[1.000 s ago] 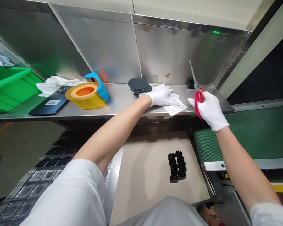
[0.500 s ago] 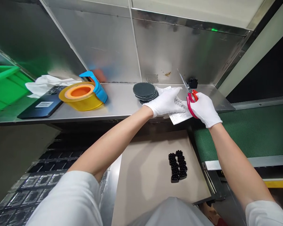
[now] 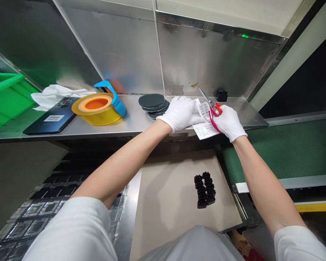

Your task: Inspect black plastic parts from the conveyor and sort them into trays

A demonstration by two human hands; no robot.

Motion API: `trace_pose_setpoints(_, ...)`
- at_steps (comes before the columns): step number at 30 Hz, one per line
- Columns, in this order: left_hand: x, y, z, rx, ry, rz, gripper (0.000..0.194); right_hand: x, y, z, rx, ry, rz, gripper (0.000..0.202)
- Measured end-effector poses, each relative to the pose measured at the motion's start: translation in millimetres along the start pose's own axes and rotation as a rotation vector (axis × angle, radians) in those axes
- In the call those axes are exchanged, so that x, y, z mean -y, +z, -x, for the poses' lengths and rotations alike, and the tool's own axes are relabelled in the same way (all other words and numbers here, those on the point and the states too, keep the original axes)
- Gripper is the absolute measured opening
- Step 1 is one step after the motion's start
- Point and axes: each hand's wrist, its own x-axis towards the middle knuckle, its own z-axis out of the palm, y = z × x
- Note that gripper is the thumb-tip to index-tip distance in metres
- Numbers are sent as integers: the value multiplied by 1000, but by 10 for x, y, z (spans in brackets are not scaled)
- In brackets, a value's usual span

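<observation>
White gloves cover both my hands above the metal shelf (image 3: 136,119). My right hand (image 3: 229,123) grips a pair of scissors (image 3: 213,113) by the red handles, blades pointing up and left. Printed paper sheets (image 3: 205,131) with rows of dark marks lie at the shelf edge between my hands, partly behind the scissors. My left hand (image 3: 179,113) is bent palm down at their left side, thumb stretched along the paper and fingers curled around its edge; the fingertips are hidden. Just left of that hand sits a stack of dark round discs (image 3: 152,101).
A tape dispenser with yellow tape (image 3: 97,115), a phone (image 3: 53,119), a white cloth (image 3: 55,93) and a green bin (image 3: 9,98) stand left. Small black parts (image 3: 205,190) lie on the beige board (image 3: 168,203). At right runs a green conveyor belt (image 3: 293,152).
The disc stack has shifted left. My left hand has turned from spread fingers to bent, palm down, and moved slightly left. The scissors came a little left, and a paper piece beside them stands higher.
</observation>
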Motion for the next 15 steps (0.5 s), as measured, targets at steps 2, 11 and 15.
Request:
trace_pose_setpoints(2, -32, -33, 22, -29, -8, -34, 62, -13, -14, 26, -40, -3, -87, 21)
trace_pose_setpoints(11, -295, 8, -142, -171, -202, 588, 74, 0, -38, 246, -213, -19, -363, 16)
trace_pose_setpoints(15, -466, -99, 134, -233, -188, 694, 75, -51, -284, 560, -257, -24, -444, 24)
